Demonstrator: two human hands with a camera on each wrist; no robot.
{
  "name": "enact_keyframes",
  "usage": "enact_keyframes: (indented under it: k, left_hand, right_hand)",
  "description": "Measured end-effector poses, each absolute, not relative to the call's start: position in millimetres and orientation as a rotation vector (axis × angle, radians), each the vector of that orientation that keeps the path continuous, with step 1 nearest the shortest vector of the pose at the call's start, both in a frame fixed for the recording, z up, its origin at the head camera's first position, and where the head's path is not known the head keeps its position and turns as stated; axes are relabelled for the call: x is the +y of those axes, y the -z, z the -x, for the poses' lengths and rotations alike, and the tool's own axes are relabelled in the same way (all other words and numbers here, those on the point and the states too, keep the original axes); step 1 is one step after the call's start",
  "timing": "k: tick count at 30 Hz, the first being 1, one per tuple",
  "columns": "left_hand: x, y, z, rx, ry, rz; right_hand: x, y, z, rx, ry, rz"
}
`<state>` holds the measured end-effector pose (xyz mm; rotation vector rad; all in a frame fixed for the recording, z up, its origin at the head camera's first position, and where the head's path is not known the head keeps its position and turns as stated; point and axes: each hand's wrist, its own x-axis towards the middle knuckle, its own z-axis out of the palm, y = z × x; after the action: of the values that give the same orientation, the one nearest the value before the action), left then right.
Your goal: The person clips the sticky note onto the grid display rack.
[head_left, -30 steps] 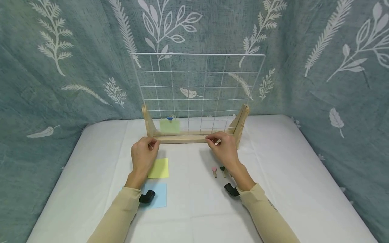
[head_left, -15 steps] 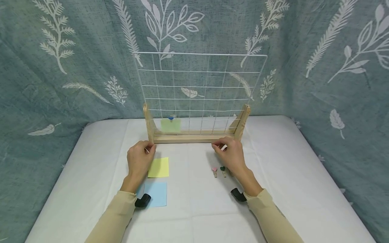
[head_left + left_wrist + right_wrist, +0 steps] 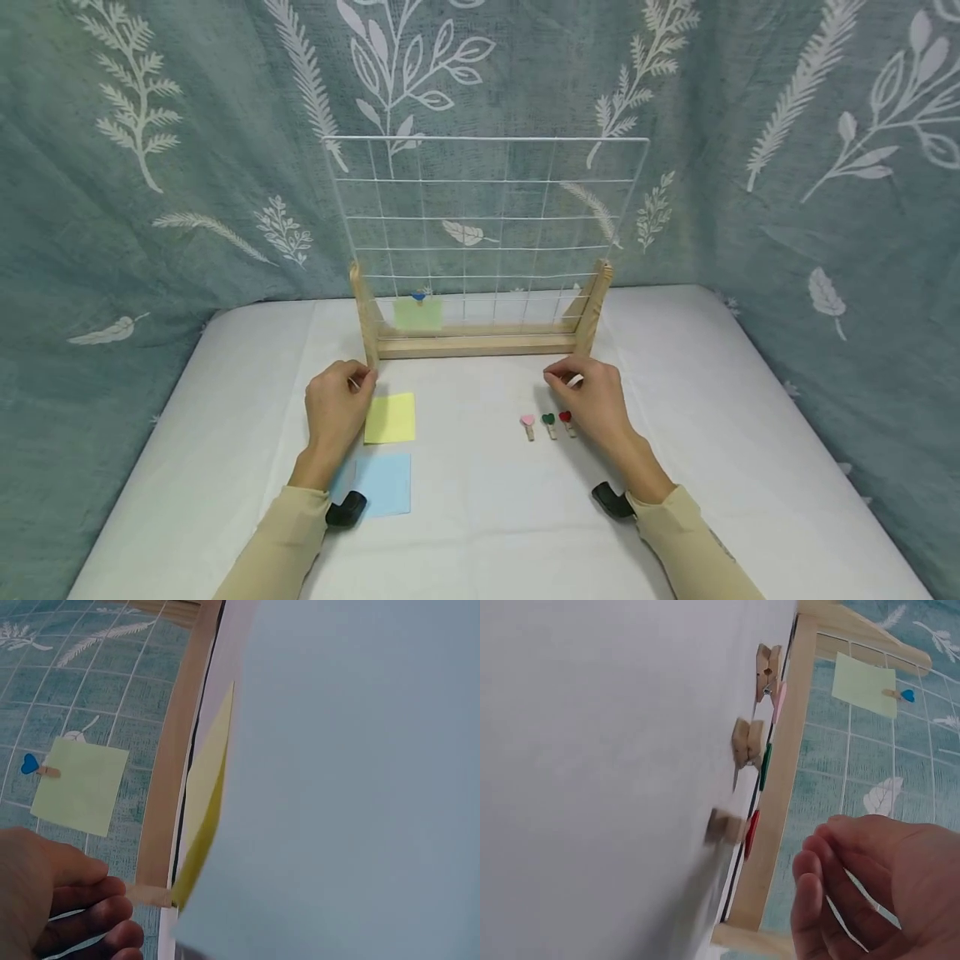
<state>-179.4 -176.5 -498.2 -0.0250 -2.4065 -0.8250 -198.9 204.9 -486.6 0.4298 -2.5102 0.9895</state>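
White worktop [image 3: 480, 550]: pegs [image 3: 549, 420] lie by the right hand [image 3: 594, 400], notes [image 3: 392, 418] by the left hand [image 3: 336, 407], presumably for easy reach, both hands' fingers loosely curled, tips close together, holding nothing visible.

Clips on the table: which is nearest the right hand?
The red-heart clip, rightmost of the three; the green one and pink one lie farther left.

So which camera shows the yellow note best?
The head view: it looks down on the yellow note, showing most of its face next to the left hand. The left wrist view catches it at a steep slant, as a narrow sliver; the right wrist view doesn't show it.
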Motion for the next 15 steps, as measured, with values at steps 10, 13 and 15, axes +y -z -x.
enact_keyframes:
  k: [10,13,15]
  left_hand:
    - [-184.0,500.7,170.9,-2.403,0.791,0.031]
    - [-184.5,499.8,169.3,-2.418,0.782,0.018]
    - [-184.0,499.7,168.8,-2.43,0.779,0.013]
  right_hand:
    - [230.7,488.6,182.6,-2.607,-0.987,-0.368]
    - [234.4,489.1,178.3,-2.656,-0.997,-0.354]
    - [237.2,489.6,175.2,-2.686,-1.005,-0.356]
